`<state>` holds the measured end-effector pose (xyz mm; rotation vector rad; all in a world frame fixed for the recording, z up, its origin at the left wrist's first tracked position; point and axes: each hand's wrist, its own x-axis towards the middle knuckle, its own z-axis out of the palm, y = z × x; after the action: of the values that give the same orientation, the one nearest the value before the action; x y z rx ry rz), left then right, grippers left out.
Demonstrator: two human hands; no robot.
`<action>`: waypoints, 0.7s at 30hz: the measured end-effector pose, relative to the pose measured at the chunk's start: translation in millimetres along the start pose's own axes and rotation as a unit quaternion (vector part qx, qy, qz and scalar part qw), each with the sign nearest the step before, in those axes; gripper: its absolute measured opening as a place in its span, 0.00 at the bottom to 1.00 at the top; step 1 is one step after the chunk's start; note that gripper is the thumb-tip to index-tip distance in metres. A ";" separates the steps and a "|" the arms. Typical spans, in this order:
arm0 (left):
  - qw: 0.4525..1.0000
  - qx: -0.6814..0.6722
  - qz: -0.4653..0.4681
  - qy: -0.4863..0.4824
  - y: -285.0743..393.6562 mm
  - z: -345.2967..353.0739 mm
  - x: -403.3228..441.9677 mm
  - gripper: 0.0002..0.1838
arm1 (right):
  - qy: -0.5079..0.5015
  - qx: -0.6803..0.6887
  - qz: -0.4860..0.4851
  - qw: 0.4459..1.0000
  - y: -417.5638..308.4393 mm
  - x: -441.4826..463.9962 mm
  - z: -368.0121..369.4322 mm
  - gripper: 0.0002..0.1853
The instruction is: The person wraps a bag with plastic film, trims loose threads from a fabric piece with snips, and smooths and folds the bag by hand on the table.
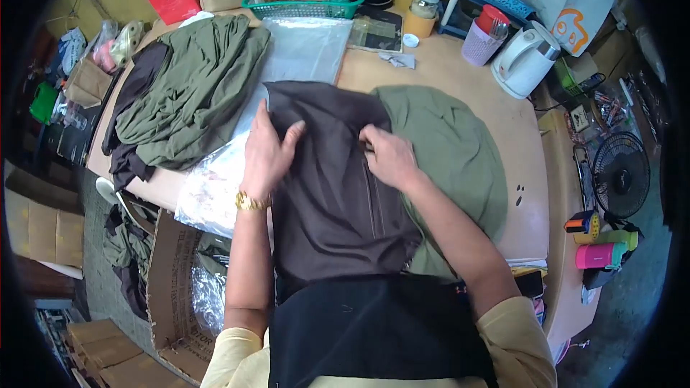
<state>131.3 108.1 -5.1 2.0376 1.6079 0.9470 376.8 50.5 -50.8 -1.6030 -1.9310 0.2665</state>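
Observation:
A dark brown and olive green garment lies spread on the table in front of me. Its dark brown panel (323, 194) has a long zip or seam opening running down its right part. The olive green part (460, 151) fans out to the right. My left hand (269, 147) rests at the dark panel's left edge, thumb apart from the straight fingers. Near the upper end of the zip line, my right hand (389, 156) has its fingers curled on the dark cloth; the fingertips are partly hidden.
A heap of green and dark garments (194, 86) lies at the left, beside clear plastic bags (302, 50). Behind stand a green basket (309, 8), a purple cup (480, 43) and a white kettle (523, 61). An open cardboard box (169, 287) sits below the table's left edge.

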 end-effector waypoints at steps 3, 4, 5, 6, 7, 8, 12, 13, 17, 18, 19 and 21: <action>0.999 0.014 -0.050 -0.013 -14.6 18.8 41.7 0.49 | -0.045 0.019 -0.017 0.999 -4.8 -10.1 -11.6 0.11; 0.998 0.043 -0.050 0.004 -18.9 22.6 54.1 0.48 | -0.063 0.017 -0.020 0.998 -6.6 -7.9 -15.5 0.12; 0.995 0.066 -0.067 -0.037 -17.1 20.0 65.2 0.42 | -0.109 0.024 -0.004 0.994 -8.4 -0.6 -23.3 0.10; 0.989 0.089 -0.085 -0.077 -17.2 16.4 74.8 0.36 | -0.107 0.023 -0.014 0.994 -6.0 8.6 -26.6 0.10; 0.991 -0.029 -0.094 -0.094 -23.5 17.8 82.3 0.24 | -0.103 0.080 -0.054 0.990 -2.8 19.7 -29.2 0.09; 0.987 -0.045 -0.116 -0.097 -12.0 9.0 82.7 0.19 | -0.099 0.137 -0.091 0.981 -2.6 31.3 -31.1 0.09; 0.930 -0.349 0.099 -0.058 25.8 -12.0 37.8 0.08 | 0.063 0.337 -0.028 0.939 -52.1 76.7 -67.8 0.23; 0.903 -0.405 0.103 -0.097 33.8 -17.8 24.2 0.11 | 0.063 0.338 -0.035 0.939 -60.9 80.2 -72.1 0.23; 0.883 -0.459 -0.018 -0.093 68.8 -37.6 -35.3 0.14 | -0.119 0.462 -0.056 0.877 -99.7 67.0 -92.7 0.57; 0.905 -0.411 -0.049 -0.095 69.6 -42.1 -43.4 0.16 | -0.168 0.449 -0.062 0.875 -101.4 59.6 -93.6 0.59; 0.882 -0.470 -0.005 -0.039 70.8 -35.0 -49.7 0.17 | -0.192 0.394 -0.090 0.894 -100.4 54.0 -91.5 0.62; 0.864 -0.496 -0.036 -0.077 53.9 -34.4 -60.2 0.16 | -0.159 0.399 -0.105 0.897 -92.6 44.5 -73.4 0.39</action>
<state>137.7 31.9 38.1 1.2593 0.7916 1.1982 338.6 53.3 69.5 -0.8285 -1.8276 1.1224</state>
